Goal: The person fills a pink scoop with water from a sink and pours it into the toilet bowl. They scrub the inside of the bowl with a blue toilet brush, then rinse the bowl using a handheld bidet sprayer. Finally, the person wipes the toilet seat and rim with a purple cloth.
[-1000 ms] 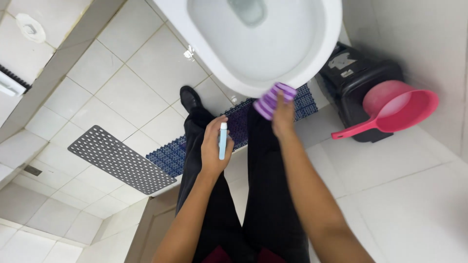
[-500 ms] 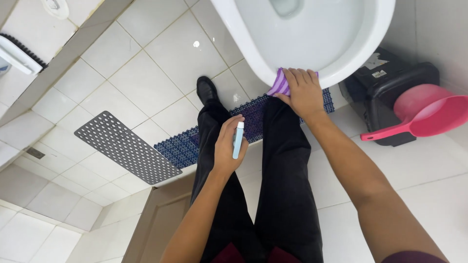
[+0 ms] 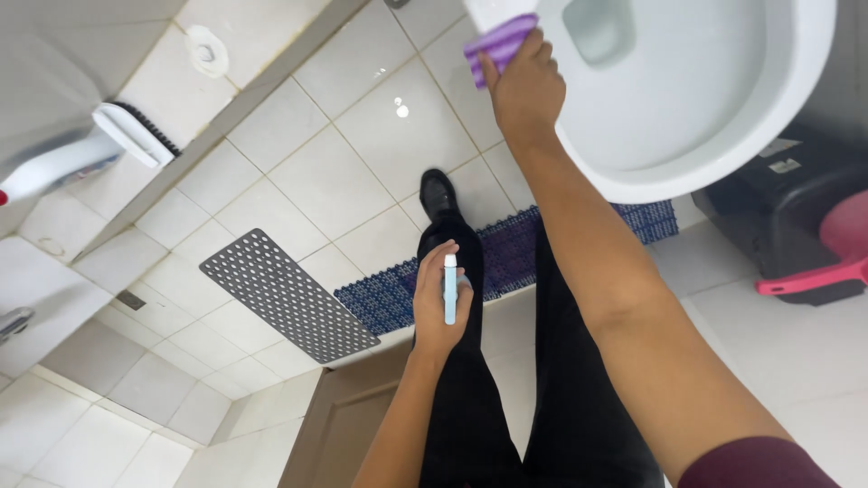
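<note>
A: Wiping is under way at the far left edge of the white ceramic toilet bowl [image 3: 723, 136], judging by where the folded purple ribbed cloth [image 3: 499, 45] is pressed. The cloth is gripped by the right hand [image 3: 524, 86], whose fingers [image 3: 493, 70] are curled over it against the rim.

B: And the slim pale-blue spray bottle with the white cap [image 3: 449, 287]?

A: It is clasped upright in the left hand [image 3: 440, 307], fingers closed round its barrel, held low above the black trouser legs [image 3: 542, 380] and well apart from the bowl. It is not pointed at the bowl.

B: How much can be counted as done?

A: Little can be settled. The rim looks clean and glossy, yet no wet streak or foam can be made out, so which stretches have been wiped cannot be told. The near and right-hand rim would seem to be left, as a judgement only.

B: What else is seen?

A: A blue perforated plastic mat [image 3: 506, 262] lies at the bowl's foot, a grey perforated mat [image 3: 285, 294] beside it on the white tiled floor [image 3: 316, 172]. A black bin [image 3: 787, 235] stands to the right with a pink plastic scoop [image 3: 832, 258] on it.
</note>
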